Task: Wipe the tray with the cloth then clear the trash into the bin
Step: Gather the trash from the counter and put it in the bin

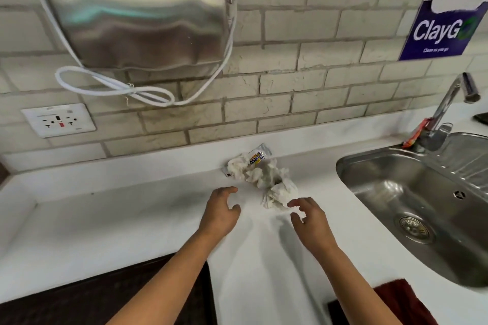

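Observation:
A pile of crumpled white tissues [266, 179] lies on the white counter [132, 219], with a small yellow-and-white wrapper [257, 157] on its far side. My left hand [220, 212] hovers just left of the pile, fingers loosely spread and empty. My right hand [307, 215] hovers at the pile's near right, its fingertips almost touching the closest tissue ball, holding nothing. A dark red cloth [398, 301] lies on the counter's front edge at the lower right. No tray and no bin show in this view.
A steel sink [422, 192] with a tap [449, 103] is set in the counter on the right; an orange wrapper [418, 132] lies behind it. A steel hand dryer [137, 13] and a wall socket [59, 120] hang on the tiled wall. Dark surface [105, 295] at lower left.

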